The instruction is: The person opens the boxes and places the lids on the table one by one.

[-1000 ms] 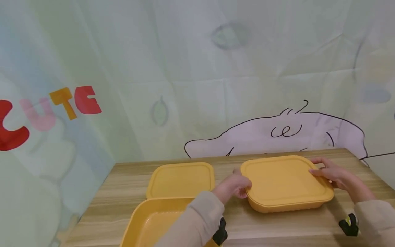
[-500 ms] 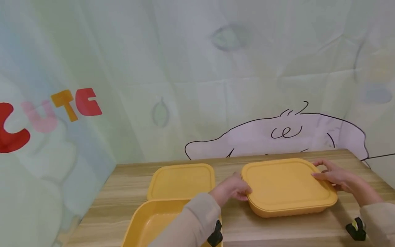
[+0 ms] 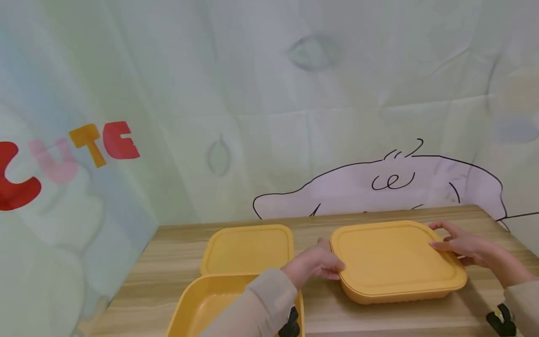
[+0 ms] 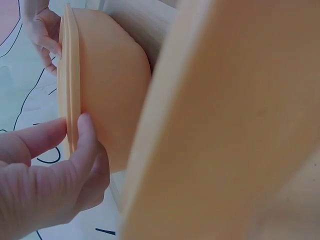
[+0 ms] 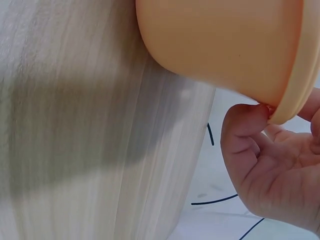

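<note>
A yellow rectangular food container [image 3: 396,298] with its lid [image 3: 400,257] on top sits at the right of the table. My left hand [image 3: 317,263] pinches the lidded rim at its left end; in the left wrist view the thumb and fingers [image 4: 86,135] lie on both sides of that rim. At the far right end, my right hand [image 3: 467,245] grips the rim too, its fingers [image 5: 245,120] bent under the edge in the right wrist view. Beside my left forearm stands an open yellow container [image 3: 202,299], partly covered by the sleeve.
Behind the open container a second yellow lid [image 3: 250,250] lies flat on the wood-grain table [image 3: 147,276]. A printed curtain [image 3: 236,117] hangs along the table's back and left edges. Black straps [image 3: 501,320] show at the wrists.
Both hands and the lidded container have shifted slightly toward the front and right. The open container and the loose lid stay in place.
</note>
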`<state>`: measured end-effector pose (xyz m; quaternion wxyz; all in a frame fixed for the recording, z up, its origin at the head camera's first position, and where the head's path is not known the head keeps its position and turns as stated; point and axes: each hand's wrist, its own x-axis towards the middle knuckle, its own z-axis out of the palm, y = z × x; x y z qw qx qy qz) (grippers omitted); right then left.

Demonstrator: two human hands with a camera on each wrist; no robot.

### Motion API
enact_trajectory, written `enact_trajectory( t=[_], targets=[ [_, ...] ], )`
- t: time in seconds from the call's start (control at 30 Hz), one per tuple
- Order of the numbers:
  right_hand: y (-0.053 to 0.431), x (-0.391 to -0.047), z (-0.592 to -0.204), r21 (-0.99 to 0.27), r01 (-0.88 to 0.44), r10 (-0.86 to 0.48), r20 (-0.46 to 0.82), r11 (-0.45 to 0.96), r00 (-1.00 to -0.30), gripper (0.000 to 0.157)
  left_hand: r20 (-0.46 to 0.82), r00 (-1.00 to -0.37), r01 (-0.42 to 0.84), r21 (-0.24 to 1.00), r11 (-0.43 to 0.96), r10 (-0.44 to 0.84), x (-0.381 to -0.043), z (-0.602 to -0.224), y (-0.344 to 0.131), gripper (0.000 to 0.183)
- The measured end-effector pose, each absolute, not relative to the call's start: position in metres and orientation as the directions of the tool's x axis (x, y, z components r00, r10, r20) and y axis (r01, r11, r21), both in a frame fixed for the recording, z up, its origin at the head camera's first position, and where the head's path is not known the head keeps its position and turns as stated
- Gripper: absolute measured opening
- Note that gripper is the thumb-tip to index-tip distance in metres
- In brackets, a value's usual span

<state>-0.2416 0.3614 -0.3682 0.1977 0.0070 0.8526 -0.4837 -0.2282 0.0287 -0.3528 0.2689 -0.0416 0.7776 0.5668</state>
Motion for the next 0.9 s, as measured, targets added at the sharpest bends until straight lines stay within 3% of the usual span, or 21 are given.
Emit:
enact_trajectory(
  t=[0.4, 0.9],
  targets=[
    [0.365, -0.233, -0.368, -0.836, 0.218, -0.213, -0.365, 0.504, -0.906, 0.059, -0.454, -0.842, -0.335, 0.864, 0.377, 0.292, -0.231, -0.351, 0.023, 0.061],
    [0.366, -0.226, -0.366, -0.83, 0.233, -0.251, -0.4, 0.506, -0.882, 0.06, -0.465, -0.831, -0.345, 0.861, 0.373, 0.304, -0.226, -0.354, 0.02, 0.065]
  ],
)
